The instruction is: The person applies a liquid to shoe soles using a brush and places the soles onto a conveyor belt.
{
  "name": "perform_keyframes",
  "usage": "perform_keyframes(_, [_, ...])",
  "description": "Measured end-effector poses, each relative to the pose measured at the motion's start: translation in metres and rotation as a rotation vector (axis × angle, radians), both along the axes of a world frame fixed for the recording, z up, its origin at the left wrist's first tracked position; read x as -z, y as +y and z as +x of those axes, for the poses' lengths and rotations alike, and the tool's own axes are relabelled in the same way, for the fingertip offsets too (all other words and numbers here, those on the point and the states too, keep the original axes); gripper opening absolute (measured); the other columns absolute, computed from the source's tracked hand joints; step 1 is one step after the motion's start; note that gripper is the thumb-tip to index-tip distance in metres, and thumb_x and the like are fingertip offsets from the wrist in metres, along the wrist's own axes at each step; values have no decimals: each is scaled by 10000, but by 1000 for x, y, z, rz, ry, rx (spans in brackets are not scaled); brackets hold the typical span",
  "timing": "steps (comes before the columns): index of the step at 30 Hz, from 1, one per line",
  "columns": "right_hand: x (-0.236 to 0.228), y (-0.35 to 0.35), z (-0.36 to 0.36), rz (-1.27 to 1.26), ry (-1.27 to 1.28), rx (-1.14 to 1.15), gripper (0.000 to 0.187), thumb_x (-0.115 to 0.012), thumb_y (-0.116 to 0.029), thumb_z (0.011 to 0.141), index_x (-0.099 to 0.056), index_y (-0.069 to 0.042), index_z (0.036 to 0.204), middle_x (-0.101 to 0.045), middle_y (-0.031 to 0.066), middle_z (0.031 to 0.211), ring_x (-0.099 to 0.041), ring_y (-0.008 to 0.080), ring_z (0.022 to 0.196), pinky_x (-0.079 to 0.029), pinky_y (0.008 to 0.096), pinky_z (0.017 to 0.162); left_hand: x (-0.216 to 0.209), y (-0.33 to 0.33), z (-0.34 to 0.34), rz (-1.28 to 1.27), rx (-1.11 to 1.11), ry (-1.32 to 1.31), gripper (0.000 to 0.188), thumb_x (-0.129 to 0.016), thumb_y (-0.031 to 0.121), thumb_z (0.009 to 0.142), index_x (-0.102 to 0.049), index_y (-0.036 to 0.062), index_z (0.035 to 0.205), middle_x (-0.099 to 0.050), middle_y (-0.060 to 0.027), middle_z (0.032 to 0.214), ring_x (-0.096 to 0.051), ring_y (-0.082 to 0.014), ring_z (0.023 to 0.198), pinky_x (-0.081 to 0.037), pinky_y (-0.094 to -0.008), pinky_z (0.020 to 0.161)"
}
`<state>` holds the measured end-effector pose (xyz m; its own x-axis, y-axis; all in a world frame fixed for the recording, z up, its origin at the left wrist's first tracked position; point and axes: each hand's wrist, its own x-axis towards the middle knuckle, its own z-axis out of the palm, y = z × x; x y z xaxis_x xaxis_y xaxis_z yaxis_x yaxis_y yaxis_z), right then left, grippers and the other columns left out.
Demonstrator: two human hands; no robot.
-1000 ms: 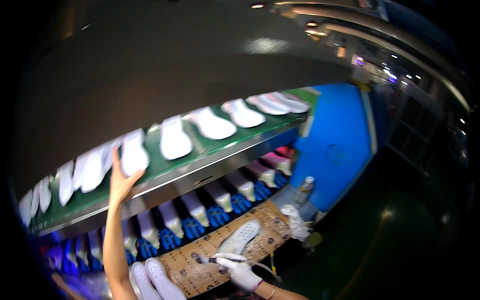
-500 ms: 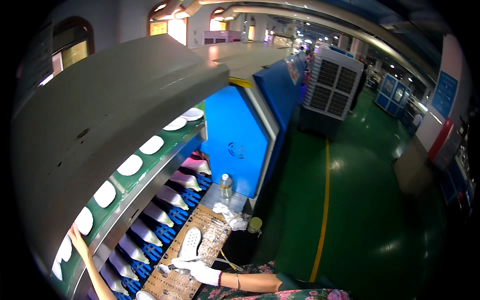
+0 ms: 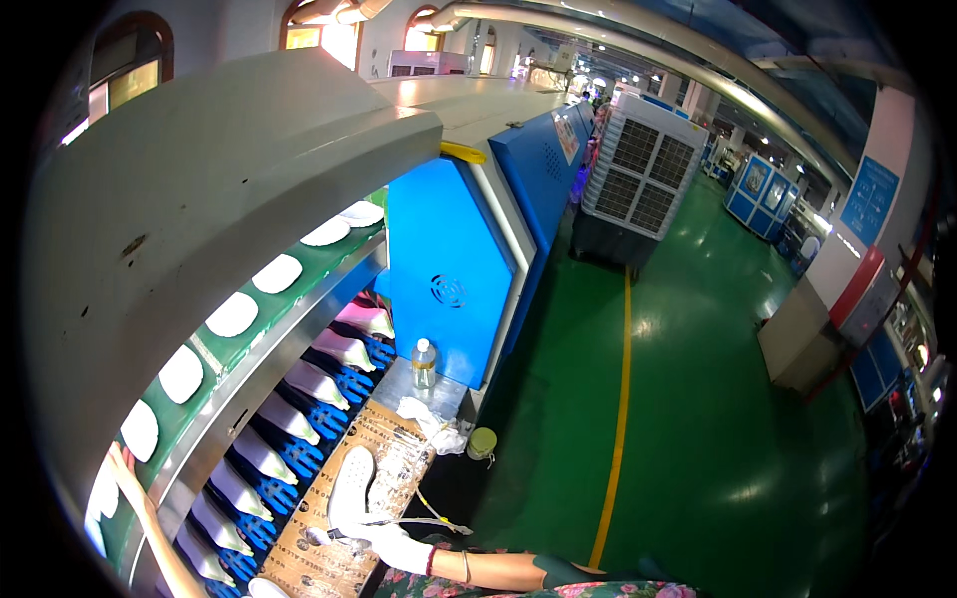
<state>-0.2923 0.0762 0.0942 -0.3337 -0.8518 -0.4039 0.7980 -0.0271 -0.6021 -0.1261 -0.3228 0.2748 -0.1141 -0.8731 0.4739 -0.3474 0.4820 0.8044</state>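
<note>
My bare left hand (image 3: 122, 472) reaches onto a green belt at the far left. Its fingers close at the edge of a white shoe sole (image 3: 104, 490), partly hidden by the hand. Just beyond the fingertips lies another white sole (image 3: 140, 432). My right hand (image 3: 399, 547), in a white glove, is closed round a thin tool that looks like a brush (image 3: 337, 535), its dark part and pale tip pointing left. Against the glove, a white shoe (image 3: 351, 486) with a row of small holes rests over the brown cardboard (image 3: 299, 558).
Beneath the belt, several pale shoe forms (image 3: 261, 456) stand on blue holders. A clear bottle (image 3: 424, 366), a crumpled white cloth (image 3: 436, 427) and a round pot (image 3: 482, 443) are beyond the cardboard. The grey machine hood (image 3: 199, 169) overhangs the belt; a blue panel (image 3: 449, 269) closes its end.
The whole view has shifted slightly, moving the scene left. The shoe by my gloved hand has turned a little. My left hand stays at the same soles.
</note>
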Motion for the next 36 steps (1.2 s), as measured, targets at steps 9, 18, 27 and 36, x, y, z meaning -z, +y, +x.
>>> perform_keyframes(9, [-2,33,-1,-2,66,-12,276,-620,-114,923,-661,-20,1179,-686,3,1025,-518,38,726,-400,175,618,-1,27,-13,1,60,30,602,-463,370,985,-338,-2,1441,-505,-222,1349,-521,-305,1212,-408,-422,1016])
perform_keyframes(18, [-41,35,-24,-148,-69,51,228,-510,-100,973,-583,2,1165,-590,15,928,-553,86,787,-487,225,671,-8,65,-56,300,306,334,580,-423,374,998,-369,-18,1422,-523,-212,1335,-533,-305,1198,-413,-427,1010])
perform_keyframes(27, [-32,-3,-45,-28,-216,45,295,-620,-210,925,-609,-3,1135,-669,81,916,-605,137,689,-488,235,572,-16,60,29,-389,-155,-199,587,-636,234,853,-449,-17,1349,-494,-246,1293,-515,-394,1166,-414,-467,1000])
perform_keyframes(36, [-30,-22,-25,-117,-233,-19,222,-559,-118,940,-593,24,1106,-648,87,985,-612,173,816,-522,299,733,-87,67,97,-78,-110,-614,744,-690,342,767,-415,86,1409,-468,-230,1370,-396,-417,1305,-308,-521,1082])
